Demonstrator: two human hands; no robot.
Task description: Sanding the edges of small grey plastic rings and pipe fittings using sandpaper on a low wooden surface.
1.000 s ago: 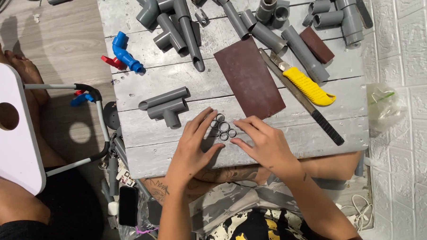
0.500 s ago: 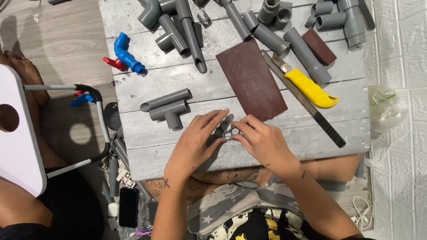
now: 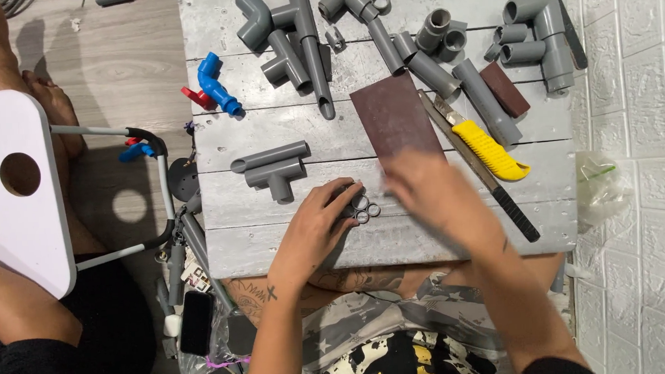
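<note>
left hand (image 3: 320,224) on small grey rings (image 3: 363,206) — right hand (image 3: 421,185) blurred, over sandpaper (image 3: 395,118).

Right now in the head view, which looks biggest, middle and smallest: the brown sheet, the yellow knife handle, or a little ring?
1. Brown sheet, though the right hand hides its lower edge.
2. Yellow knife handle.
3. Little ring by the left hand, clearly the smallest.

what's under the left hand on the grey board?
Small grey pipe rings show at the left hand fingertips, resting on the grey plank board. Whether more rings lie beneath the palm cannot be seen; the hand covers that spot.
</note>
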